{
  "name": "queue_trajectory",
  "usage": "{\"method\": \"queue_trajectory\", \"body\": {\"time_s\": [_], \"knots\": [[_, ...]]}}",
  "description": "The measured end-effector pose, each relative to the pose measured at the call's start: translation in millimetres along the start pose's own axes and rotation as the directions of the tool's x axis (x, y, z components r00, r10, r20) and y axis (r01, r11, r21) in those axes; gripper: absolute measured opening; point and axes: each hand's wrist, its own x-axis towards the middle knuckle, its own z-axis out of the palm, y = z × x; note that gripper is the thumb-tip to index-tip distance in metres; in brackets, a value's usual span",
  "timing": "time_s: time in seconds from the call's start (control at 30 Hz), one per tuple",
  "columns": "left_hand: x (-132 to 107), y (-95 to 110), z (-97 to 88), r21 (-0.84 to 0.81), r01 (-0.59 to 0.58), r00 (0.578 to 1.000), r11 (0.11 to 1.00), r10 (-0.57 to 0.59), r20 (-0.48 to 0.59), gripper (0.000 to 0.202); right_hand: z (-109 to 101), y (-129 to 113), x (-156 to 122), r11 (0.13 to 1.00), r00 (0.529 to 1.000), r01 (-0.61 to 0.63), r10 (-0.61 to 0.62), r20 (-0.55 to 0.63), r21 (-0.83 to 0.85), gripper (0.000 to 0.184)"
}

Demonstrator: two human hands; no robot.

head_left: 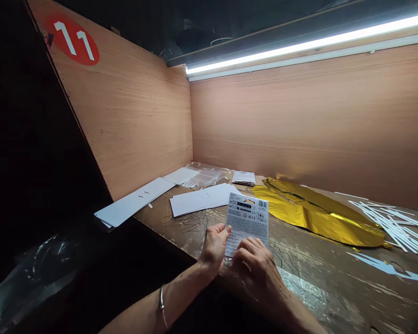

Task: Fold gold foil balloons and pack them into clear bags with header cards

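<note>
A white printed card with a barcode (247,220) stands tilted above the worn table (320,278), held at its lower edge by both hands. My left hand (214,248) pinches its lower left corner, thumb on the front face. My right hand (256,266) grips the bottom right part with its fingers curled over the card. A metal bangle sits on my left wrist. A clear plastic sleeve seems to cover the card's lower end.
A folded gold foil sheet (316,211) lies behind the card to the right. White sticks (397,225) are piled at the far right. White card stacks (202,199), a long white sheet (135,202) and clear bags (204,178) lie at left. Wooden walls enclose the booth.
</note>
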Motion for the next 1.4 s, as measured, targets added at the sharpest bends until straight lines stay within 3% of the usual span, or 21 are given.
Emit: {"method": "queue_trajectory", "body": {"time_s": [0.3,0.5,0.87,1.03,1.17,1.27,1.33,1.4], "knots": [[-1,1,-1.2,-0.018,-0.043,0.999,0.999,0.043,-0.002,0.017,3,-5,1,0.991,0.998,-0.059,0.059,0.006,0.12,0.015],[-1,-1,-3.2,-0.026,-0.042,0.999,0.999,0.042,-0.002,0.019,1,-7,2,0.992,0.997,-0.017,0.008,0.075,0.122,0.012],[1,-3,-3.5,-0.031,-0.054,0.998,0.998,0.054,-0.02,0.016,5,-7,1,0.991,0.996,0.011,-0.023,0.084,0.136,0.016],[3,-8,-4.6,-0.048,-0.025,0.999,0.999,0.024,-0.021,0.017,2,-5,3,0.975,0.993,-0.027,-0.001,0.122,0.222,0.018],[3,-9,-4.6,-0.036,-0.026,1.0,0.999,0.025,-0.006,0.019,-6,-6,5,0.939,0.985,-0.079,0.022,0.172,0.336,0.021],[10,1,-9.4,-0.002,-0.093,0.993,0.996,0.093,-0.076,0.018,-14,-16,2,0.865,0.958,-0.205,0.082,0.275,0.457,0.021],[18,11,-16.3,0.027,-0.096,0.985,0.995,0.099,-0.139,0.019,-17,-25,-3,0.825,0.927,-0.248,0.049,0.373,0.508,0.021],[24,22,-24.1,0.048,-0.076,0.981,0.996,0.084,-0.173,0.025,-16,-32,-9,0.838,0.911,-0.195,-0.038,0.41,0.51,0.021]]}}
